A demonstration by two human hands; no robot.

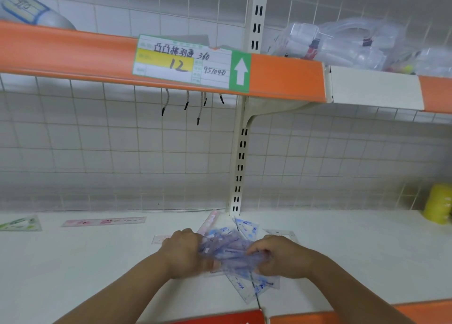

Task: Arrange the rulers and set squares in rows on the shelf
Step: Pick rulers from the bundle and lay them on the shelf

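Observation:
A bundle of blue printed clear rulers and set squares lies at the middle of the white shelf. My left hand grips its left side and my right hand grips its right side. More blue pieces poke out beneath the bundle toward the front edge, and others fan out behind it. A pink ruler lies flat at the back left. At the far left sits a green set square. A clear set square rests just behind my right hand.
An orange-edged upper shelf with a price label hangs overhead, strings dangling under it. Clear plastic packages sit on it at right. A yellow spool stands at the far right. A cream upright post splits the wire-grid back wall.

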